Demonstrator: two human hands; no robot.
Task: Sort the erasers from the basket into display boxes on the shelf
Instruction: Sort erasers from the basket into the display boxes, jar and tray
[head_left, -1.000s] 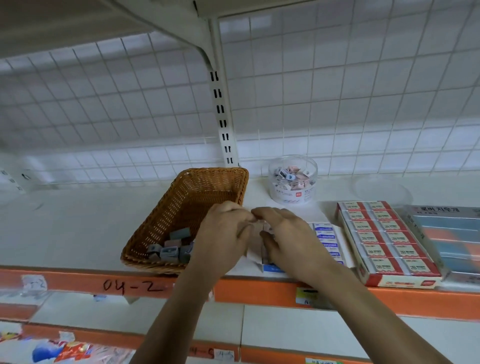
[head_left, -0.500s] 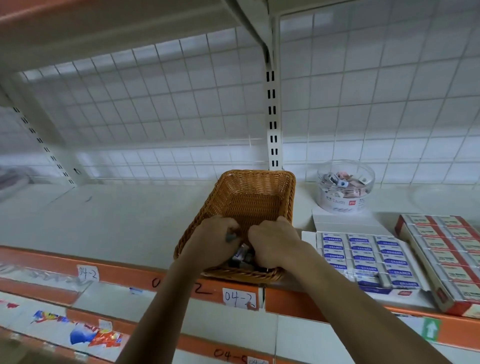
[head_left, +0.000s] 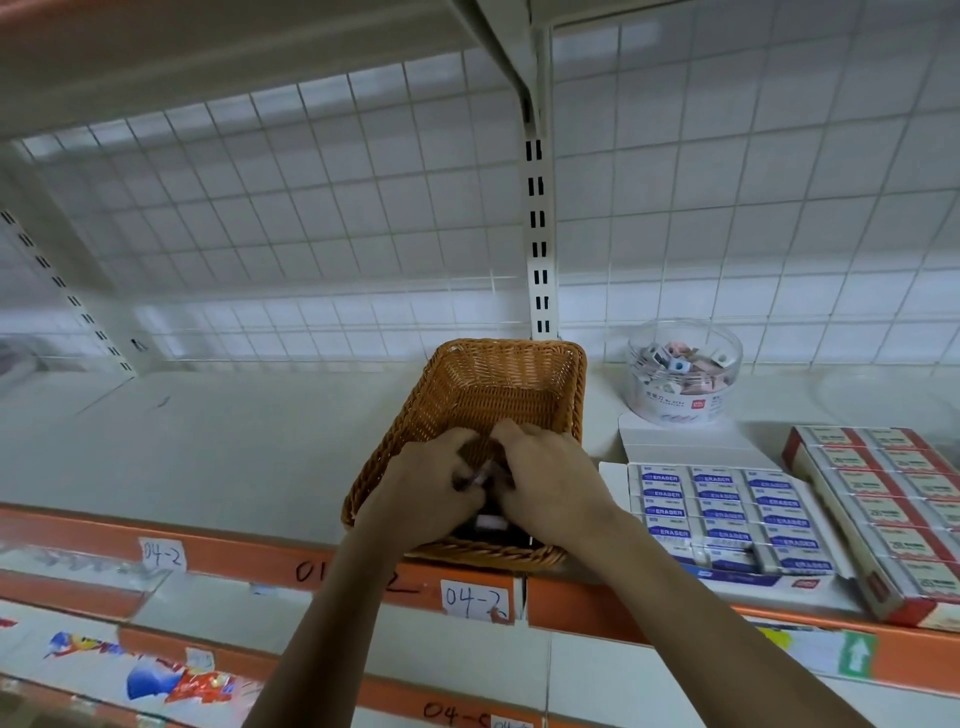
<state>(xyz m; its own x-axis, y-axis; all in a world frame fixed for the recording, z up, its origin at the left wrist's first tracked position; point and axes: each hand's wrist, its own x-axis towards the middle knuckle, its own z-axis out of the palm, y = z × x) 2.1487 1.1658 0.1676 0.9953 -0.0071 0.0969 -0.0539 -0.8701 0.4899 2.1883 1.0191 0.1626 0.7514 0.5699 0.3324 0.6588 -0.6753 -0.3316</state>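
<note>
The erasers (head_left: 491, 522) are lying heaped in the near end of the basket (head_left: 467, 384), right under both hands. The left hand (head_left: 431, 493) is pinching one between curled fingers. The right hand (head_left: 545, 483) is curling over the pile, its grasp hidden, so I can't tell. The blue display box (head_left: 727, 512) is sitting at three o'clock from the basket, nearer the right hand, only the basket wall rising between. The red display box (head_left: 883, 514) is lying beyond it, the clear tub (head_left: 683, 374) at one o'clock.
</note>
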